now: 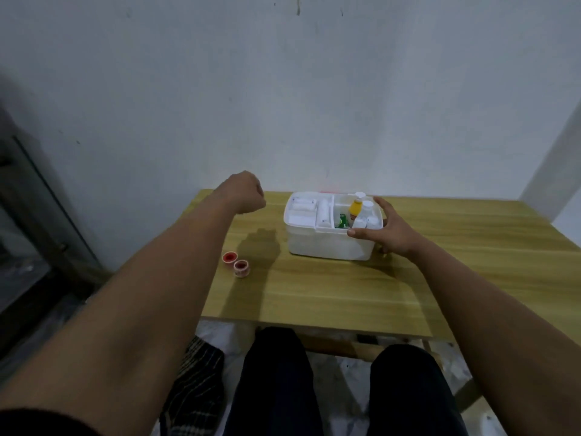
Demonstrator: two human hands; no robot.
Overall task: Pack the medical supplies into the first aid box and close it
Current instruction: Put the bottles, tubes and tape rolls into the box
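Observation:
A white first aid box [317, 243] stands open on the wooden table [330, 291], with no lid in view. Its left part holds white bandage rolls [303, 206]. Its right part holds an orange bottle [356, 207], several white bottles [367, 221] and a green packet [341, 221]. My right hand [388, 229] rests on the box's right front corner, fingers spread along the rim. My left hand [246, 191] hovers to the left of the box, curled into a fist with nothing visible in it. Two small tape rolls with red centres [236, 262] lie on the table, left of the box.
A grey wall rises right behind the table. My dark-trousered legs [339, 388] are below the table's front edge. A checked cloth [196, 382] lies on the floor at the left. A dark frame stands at the far left.

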